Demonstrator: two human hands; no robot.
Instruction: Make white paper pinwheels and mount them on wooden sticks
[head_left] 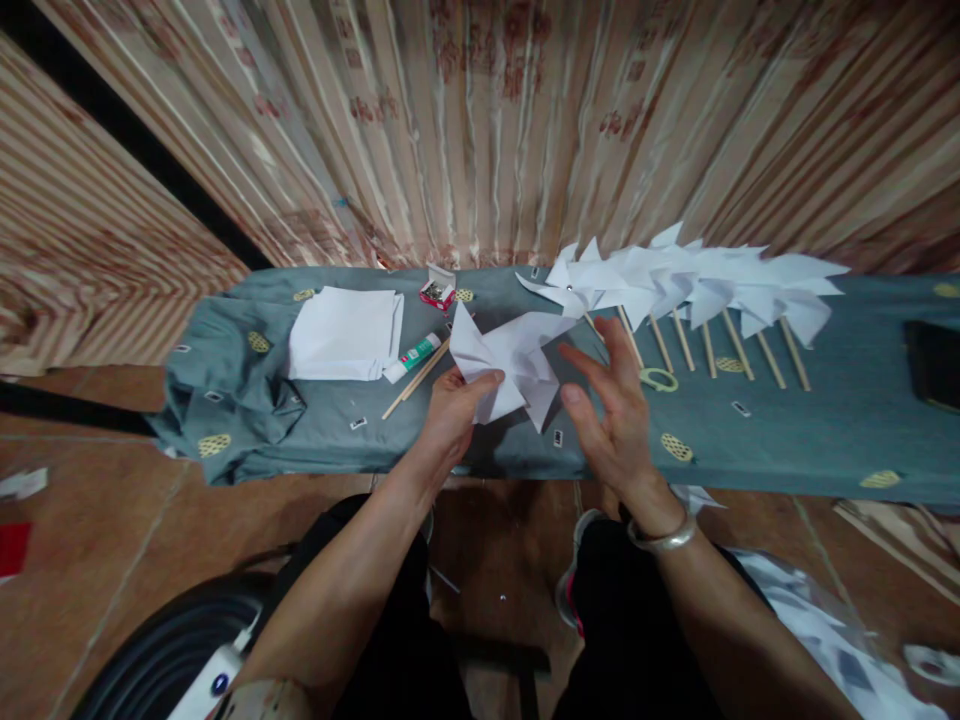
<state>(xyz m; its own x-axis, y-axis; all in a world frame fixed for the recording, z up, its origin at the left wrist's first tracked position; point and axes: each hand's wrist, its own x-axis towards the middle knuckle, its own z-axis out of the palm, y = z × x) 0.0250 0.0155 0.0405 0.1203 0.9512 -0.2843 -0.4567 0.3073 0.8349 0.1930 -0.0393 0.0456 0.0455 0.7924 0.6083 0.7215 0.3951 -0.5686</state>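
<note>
A white paper pinwheel [517, 352] is pinched at its centre between the thumb and fingers of my left hand [454, 400], above the cloth-covered table. Its blades are folded inward. My right hand [611, 405] hovers just right of it with fingers spread and nothing in them. Left of the pinwheel lie a green-and-white glue stick [414, 357] and thin wooden sticks [417, 380], partly behind my left hand. A small open red box [438, 290] with tiny metal pieces sits behind them. Several finished pinwheels [697, 280] on wooden sticks overlap in a row at the right.
A stack of white paper [345, 333] lies at the table's left. Scissors with a pale green handle [658, 379] rest near the pinwheel sticks. A dark object [934, 362] sits at the right end. Curtains [480, 130] hang behind; more folded paper [817, 620] is on the floor at right.
</note>
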